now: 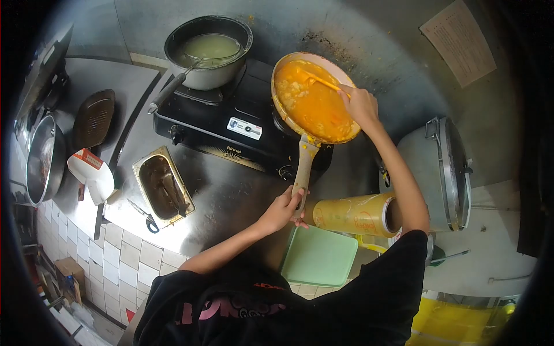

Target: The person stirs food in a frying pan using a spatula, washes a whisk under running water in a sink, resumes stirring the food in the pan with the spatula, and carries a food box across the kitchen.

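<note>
My left hand (284, 211) is wrapped round the light handle of a frying pan (351, 131), which sits on the right side of a black two-burner gas stove (216, 128). Orange sauce with pale lumps (306, 104) covers the pan's inside. In my right hand (360, 106) is an orange spatula (323, 82), its lower end dipped into the sauce near the far side. On the left burner stands a pot (216, 76) of cloudy liquid, with a handled strainer (173, 86) resting across it.
A metal container of dark sauce (168, 218) and scissors (151, 224) lie left of my arm. A cling film roll (352, 214), green tray (319, 258) and large lidded metal pot (424, 173) are at right. A metal bowl (56, 164) and paper box (95, 179) sit far left.
</note>
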Available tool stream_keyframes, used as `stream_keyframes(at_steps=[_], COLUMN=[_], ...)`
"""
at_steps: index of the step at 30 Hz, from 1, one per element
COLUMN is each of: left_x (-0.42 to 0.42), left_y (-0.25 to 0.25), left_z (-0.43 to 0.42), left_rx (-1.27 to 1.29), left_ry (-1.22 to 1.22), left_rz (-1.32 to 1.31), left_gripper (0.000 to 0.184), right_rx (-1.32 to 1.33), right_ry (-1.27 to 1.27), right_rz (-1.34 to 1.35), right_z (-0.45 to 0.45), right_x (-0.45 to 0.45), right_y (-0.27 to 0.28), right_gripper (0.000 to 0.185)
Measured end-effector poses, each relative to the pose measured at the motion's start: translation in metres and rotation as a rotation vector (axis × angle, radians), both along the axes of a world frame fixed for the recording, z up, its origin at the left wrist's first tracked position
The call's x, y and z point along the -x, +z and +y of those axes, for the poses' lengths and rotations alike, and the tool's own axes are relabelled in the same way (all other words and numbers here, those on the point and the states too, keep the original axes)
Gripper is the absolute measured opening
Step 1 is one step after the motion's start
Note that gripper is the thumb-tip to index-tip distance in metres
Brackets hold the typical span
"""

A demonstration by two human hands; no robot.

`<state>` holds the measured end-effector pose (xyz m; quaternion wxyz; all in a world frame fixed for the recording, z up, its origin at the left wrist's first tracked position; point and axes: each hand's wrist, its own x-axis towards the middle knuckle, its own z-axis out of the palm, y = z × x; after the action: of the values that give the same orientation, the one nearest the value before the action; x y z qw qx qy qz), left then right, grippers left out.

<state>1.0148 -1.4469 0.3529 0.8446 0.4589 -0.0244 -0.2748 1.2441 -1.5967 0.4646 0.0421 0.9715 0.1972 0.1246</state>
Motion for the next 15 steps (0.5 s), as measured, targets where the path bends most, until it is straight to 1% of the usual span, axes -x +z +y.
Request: stream_keyframes(at_steps=[2, 8, 11, 15], left_x=[0.0, 0.0, -0.001, 0.0], left_y=[0.001, 0.002, 0.002, 0.0], left_z=[0.0, 0.001, 0.001, 0.0], left_rx=[0.002, 0.002, 0.002, 0.006], left_ry=[-0.003, -0.009, -0.007, -0.001], left_rz=[0.002, 0.002, 0.005, 0.007], left_gripper=[0.044, 0.044, 0.044, 0.045], right_rx=[-0.021, -0.046, -0.018, 0.014], right_ry=[0.024, 0.04, -0.027, 0.014], right_rz=[-0.062, -0.112, -0.084, -0.044], right_z=[-0.002, 0.002, 0.008, 0.01], right_x=[-0.005, -0.012, -0.011, -0.002], right_y=[0.002, 0.007, 0.004, 0.001], right_gripper=[0.022, 0.022, 0.023, 0.023])
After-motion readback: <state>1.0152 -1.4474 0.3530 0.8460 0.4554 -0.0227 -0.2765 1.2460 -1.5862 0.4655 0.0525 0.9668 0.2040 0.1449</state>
